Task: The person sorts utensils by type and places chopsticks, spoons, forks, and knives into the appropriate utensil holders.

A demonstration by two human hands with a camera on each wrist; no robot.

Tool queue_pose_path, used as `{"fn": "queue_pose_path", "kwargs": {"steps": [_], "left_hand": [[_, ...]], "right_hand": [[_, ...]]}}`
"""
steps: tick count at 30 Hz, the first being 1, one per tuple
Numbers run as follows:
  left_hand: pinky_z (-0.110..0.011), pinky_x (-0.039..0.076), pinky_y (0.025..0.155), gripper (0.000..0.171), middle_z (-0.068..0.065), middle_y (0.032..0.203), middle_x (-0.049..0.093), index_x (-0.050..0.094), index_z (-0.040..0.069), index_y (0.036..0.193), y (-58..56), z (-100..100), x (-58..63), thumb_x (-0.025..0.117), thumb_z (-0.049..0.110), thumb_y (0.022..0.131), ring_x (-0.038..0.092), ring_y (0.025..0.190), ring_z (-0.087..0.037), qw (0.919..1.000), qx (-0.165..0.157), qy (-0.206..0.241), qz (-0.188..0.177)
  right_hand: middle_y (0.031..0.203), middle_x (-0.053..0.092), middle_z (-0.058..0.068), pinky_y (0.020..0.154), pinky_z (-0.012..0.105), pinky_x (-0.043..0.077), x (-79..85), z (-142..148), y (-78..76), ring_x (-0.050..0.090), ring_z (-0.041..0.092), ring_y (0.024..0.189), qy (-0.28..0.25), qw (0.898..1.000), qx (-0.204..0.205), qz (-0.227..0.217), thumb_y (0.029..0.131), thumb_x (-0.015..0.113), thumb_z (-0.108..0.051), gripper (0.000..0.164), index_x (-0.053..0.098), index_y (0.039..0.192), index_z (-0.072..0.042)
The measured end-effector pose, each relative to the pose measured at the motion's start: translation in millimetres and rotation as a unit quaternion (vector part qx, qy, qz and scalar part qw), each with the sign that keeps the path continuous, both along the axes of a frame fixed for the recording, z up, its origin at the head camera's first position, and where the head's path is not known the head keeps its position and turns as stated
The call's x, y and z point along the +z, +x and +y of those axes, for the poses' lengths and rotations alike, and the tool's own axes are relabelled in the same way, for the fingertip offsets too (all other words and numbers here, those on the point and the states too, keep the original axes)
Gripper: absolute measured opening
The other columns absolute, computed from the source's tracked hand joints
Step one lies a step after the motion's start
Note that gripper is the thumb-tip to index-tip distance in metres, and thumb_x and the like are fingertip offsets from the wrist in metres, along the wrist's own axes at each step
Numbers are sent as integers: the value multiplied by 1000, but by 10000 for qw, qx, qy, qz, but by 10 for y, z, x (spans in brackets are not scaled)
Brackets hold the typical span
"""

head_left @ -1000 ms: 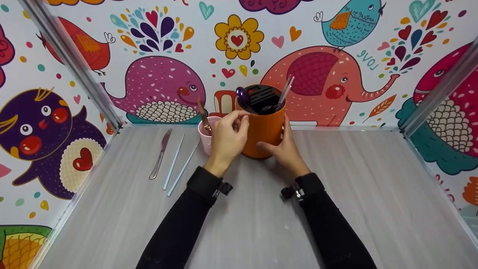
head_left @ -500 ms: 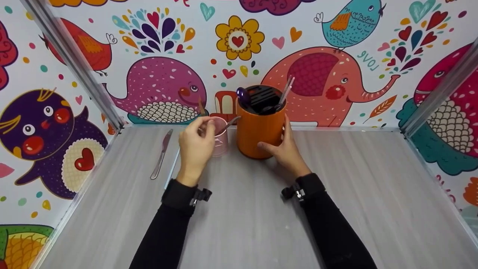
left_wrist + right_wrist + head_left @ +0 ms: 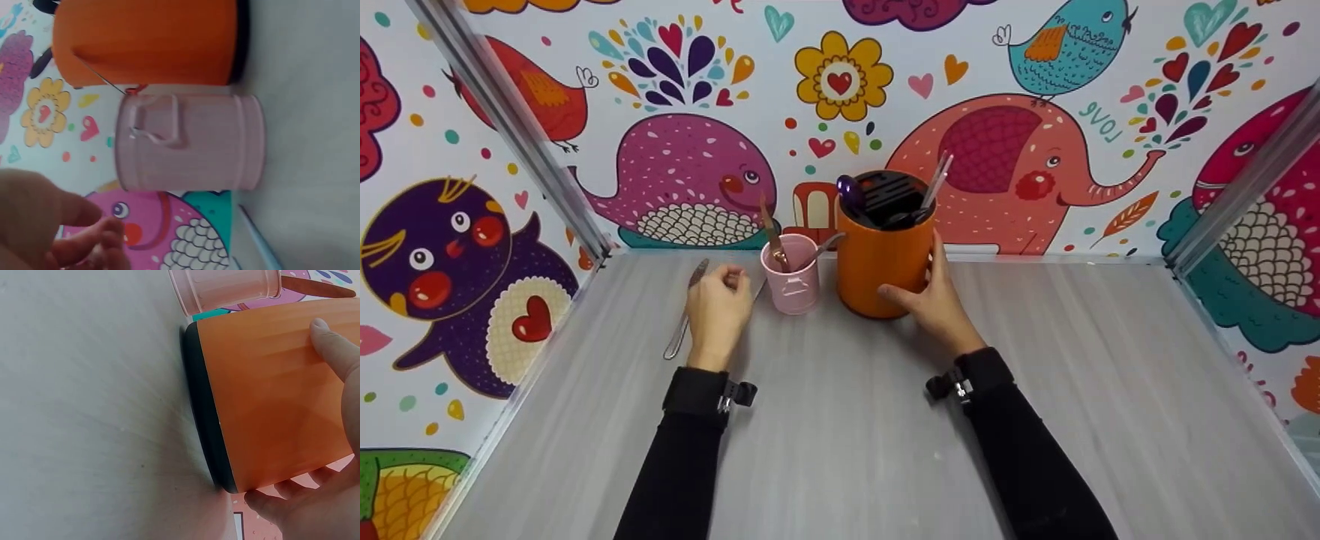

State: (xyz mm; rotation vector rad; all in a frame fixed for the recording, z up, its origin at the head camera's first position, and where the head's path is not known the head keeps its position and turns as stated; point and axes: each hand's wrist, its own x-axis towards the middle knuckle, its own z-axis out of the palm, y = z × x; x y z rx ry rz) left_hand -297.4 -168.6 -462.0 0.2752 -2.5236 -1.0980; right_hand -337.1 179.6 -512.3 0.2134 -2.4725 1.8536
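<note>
My left hand (image 3: 718,311) is raised over the left of the table, fingers loosely bent with nothing between them. It covers most of two pale blue chopsticks (image 3: 261,242) lying on the tabletop. Partly behind it lies a silver table knife (image 3: 676,339). A small pink pail (image 3: 793,291) with a side handle stands right of this hand, holding a copper-coloured utensil (image 3: 774,238) and a utensil with a thin silver end (image 3: 829,242). My right hand (image 3: 936,304) grips the orange utensil holder (image 3: 877,270), thumb in front and fingers round its far right side.
A purple spoon (image 3: 851,191) and clear pinkish sticks (image 3: 937,180) stick up from the holder's black slotted insert (image 3: 892,191). Behind rises a wall with cartoon animals (image 3: 697,180), joined to side panels by metal posts (image 3: 525,142). The grey tabletop (image 3: 840,435) extends toward me.
My left hand has moved from between the pail and the holder, past the pail, to the left above the chopsticks. The silver-ended utensil now shows in the pail. My right hand keeps its grip.
</note>
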Motion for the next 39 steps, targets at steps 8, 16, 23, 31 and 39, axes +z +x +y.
{"fn": "queue_pose_path", "kwargs": {"steps": [8, 16, 23, 31, 39], "left_hand": [[-58, 57, 105, 37, -29, 126, 77, 76, -6, 128, -70, -70, -192, 69, 22, 105, 72, 120, -47, 9828, -690, -995, -1398], [-58, 58, 89, 14, -31, 107, 76, 75, -7, 98, -95, -76, -293, 64, 1, 96, 73, 99, -46, 9658, -693, -1776, -1758], [-59, 60, 91, 17, -35, 111, 77, 75, -11, 101, -107, -59, -305, 64, 0, 94, 75, 104, -50, 9628, -653, -1935, -1772], [-61, 60, 94, 27, -35, 115, 74, 75, -15, 109, -71, -63, -202, 63, 4, 94, 74, 108, -52, 9765, -211, -1604, -1426], [-63, 55, 100, 31, -28, 116, 70, 66, -9, 121, -25, 61, -39, 58, 15, 103, 69, 113, -53, 9967, 406, -692, -126]], "right_hand": [[186, 14, -4, 141, 59, 20, 4, 5, -8, 24, 26, 172, -21, 9999, -68, -114, 79, 93, -64, 139, -5, 176, -47], [186, 15, -3, 142, 55, 18, 192, -20, 80, 22, 24, 172, -106, 9995, 46, -286, 85, 95, -50, 136, -5, 177, -41], [187, 13, 3, 141, 57, 19, 330, -31, 162, 21, 29, 173, -37, 9990, 102, -427, 89, 94, -39, 136, -7, 178, -30], [186, 15, -5, 141, 57, 21, 40, -8, 7, 24, 24, 172, 33, 9997, 4, -251, 81, 94, -61, 141, -8, 177, -40], [185, 17, -5, 140, 60, 20, 2, 2, -15, 24, 24, 171, -33, 9999, -59, -158, 78, 94, -65, 141, -5, 176, -46]]}}
